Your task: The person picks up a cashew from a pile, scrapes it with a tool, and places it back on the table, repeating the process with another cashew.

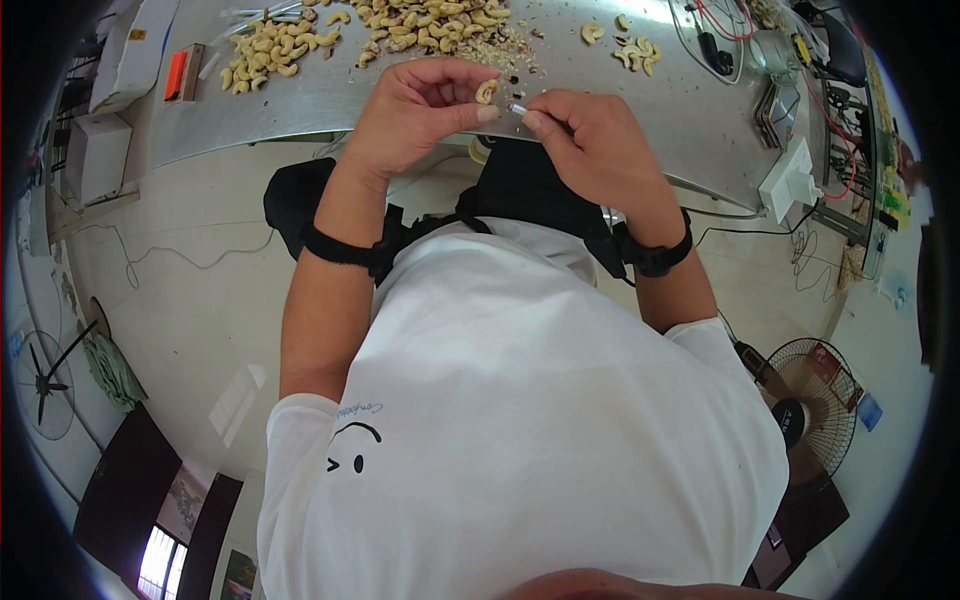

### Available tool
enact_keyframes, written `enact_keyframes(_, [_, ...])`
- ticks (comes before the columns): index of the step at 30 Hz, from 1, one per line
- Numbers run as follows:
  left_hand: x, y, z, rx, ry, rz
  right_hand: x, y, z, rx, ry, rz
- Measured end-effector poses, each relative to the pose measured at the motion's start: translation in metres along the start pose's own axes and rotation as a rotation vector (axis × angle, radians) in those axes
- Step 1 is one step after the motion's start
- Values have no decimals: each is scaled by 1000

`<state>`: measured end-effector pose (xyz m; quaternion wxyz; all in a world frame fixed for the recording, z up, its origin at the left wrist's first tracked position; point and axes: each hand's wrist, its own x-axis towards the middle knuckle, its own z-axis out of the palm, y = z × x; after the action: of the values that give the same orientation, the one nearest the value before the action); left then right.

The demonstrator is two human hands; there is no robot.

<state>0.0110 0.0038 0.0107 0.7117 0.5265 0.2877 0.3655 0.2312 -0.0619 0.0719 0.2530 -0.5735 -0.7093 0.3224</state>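
My left hand (430, 108) pinches a cashew (486, 92) between thumb and fingertips, just above the metal table (400, 122). Close to its right, my right hand (590, 135) is closed around a small tool with a silvery tip (516, 108); the tip points at the cashew with a small gap between them. Beyond my hands lie a big heap of cashews (430, 22) and, beside it, a pile of shell crumbs (500, 50). Another cashew heap (270, 52) is at the left, and a few cashews (638, 54) lie at the right.
An orange and white box (182, 74) sits at the table's left end. Cables, a glass jar (772, 50) and a white power strip (790, 180) are at the right end. A fan (812, 400) stands on the floor at the lower right.
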Motion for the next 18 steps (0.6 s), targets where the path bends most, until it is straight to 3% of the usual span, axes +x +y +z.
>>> enact_keyframes(12, [-1,-3,4,-15,65,50,-7,-6,16,-36,219,-29])
enact_keyframes(18, [-2,-5,0,-52,17,25,-8,-3,8,-48,101,-61])
